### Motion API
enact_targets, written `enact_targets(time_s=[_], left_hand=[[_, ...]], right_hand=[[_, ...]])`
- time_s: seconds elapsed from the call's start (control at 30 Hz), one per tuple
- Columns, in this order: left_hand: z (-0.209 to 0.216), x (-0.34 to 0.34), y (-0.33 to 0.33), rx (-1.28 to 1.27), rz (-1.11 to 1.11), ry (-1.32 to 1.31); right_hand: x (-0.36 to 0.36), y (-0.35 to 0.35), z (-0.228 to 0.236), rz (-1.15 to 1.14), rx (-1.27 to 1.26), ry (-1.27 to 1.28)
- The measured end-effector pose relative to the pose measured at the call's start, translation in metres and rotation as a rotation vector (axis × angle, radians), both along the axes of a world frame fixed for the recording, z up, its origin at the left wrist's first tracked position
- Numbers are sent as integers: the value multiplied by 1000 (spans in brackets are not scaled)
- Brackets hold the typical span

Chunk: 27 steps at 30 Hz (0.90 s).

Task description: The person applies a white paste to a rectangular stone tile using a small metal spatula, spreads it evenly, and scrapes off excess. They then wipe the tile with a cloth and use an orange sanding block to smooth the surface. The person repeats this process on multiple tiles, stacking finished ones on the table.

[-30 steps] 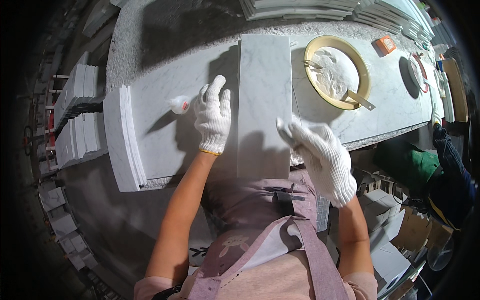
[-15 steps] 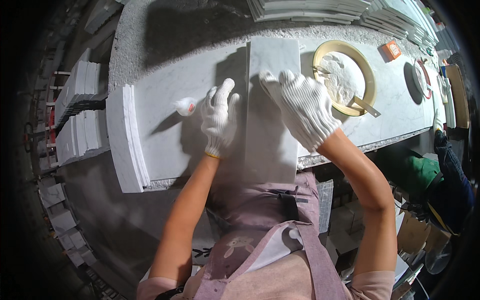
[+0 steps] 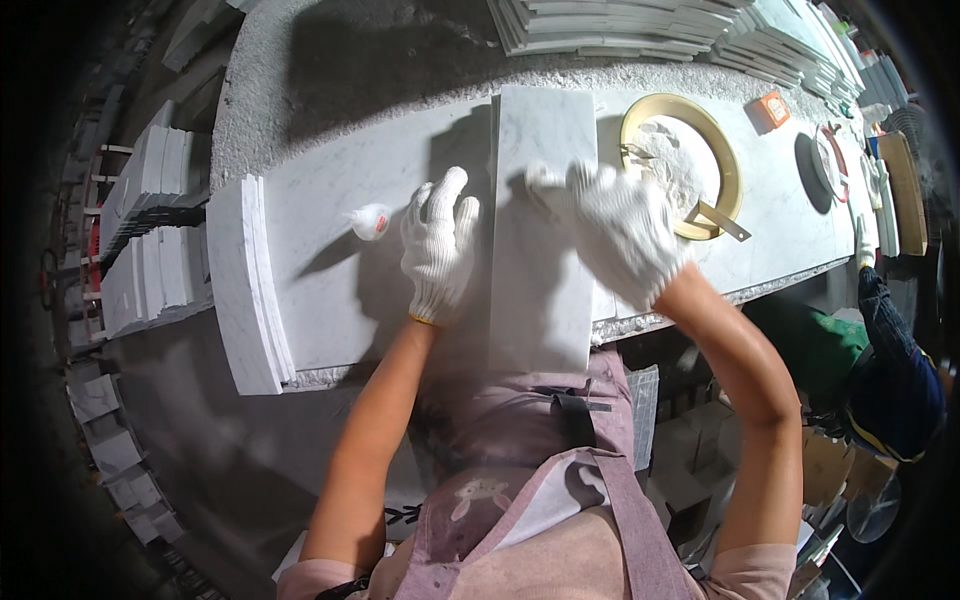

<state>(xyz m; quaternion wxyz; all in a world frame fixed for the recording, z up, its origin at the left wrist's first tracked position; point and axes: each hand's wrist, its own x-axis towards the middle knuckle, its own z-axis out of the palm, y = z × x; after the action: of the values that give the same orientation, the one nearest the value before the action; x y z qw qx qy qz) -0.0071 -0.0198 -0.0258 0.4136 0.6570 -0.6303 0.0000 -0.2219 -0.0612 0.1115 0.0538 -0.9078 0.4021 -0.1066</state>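
A long white-grey marble tile lies in front of me, its near end reaching over the bench edge. My left hand, in a white knitted glove, rests just beside the tile's left edge with its fingers apart and holds nothing. Over the right part of the tile is my right hand, gloved too and slightly blurred. Its fingers are bent together toward the tile face, and whatever they may pinch is hidden. To the right stands a yellowish bowl of white powder, with a flat scraper leaning on its rim.
A small clear bottle stands left of my left hand. Upright slabs line the bench's left end; stacked tiles are at the back. An orange box is beyond the bowl. A co-worker's sleeve shows at far right.
My right hand has moved a little to the right and toward me over the tile. My left hand stays beside the tile edge. The whole view has shifted slightly.
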Motion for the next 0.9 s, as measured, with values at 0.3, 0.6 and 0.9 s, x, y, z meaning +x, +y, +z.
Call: enact_targets(time_s=[0.3, 0.6, 0.9], left_hand=[[0, 1, 2, 46, -56, 36], [-5, 6, 3, 79, -63, -58], [-2, 1, -2, 39, -6, -9]], right_hand=[[26, -2, -13, -77, 7, 218], [49, -94, -44, -102, -192, 62], [-3, 120, -9, 110, 158, -57]])
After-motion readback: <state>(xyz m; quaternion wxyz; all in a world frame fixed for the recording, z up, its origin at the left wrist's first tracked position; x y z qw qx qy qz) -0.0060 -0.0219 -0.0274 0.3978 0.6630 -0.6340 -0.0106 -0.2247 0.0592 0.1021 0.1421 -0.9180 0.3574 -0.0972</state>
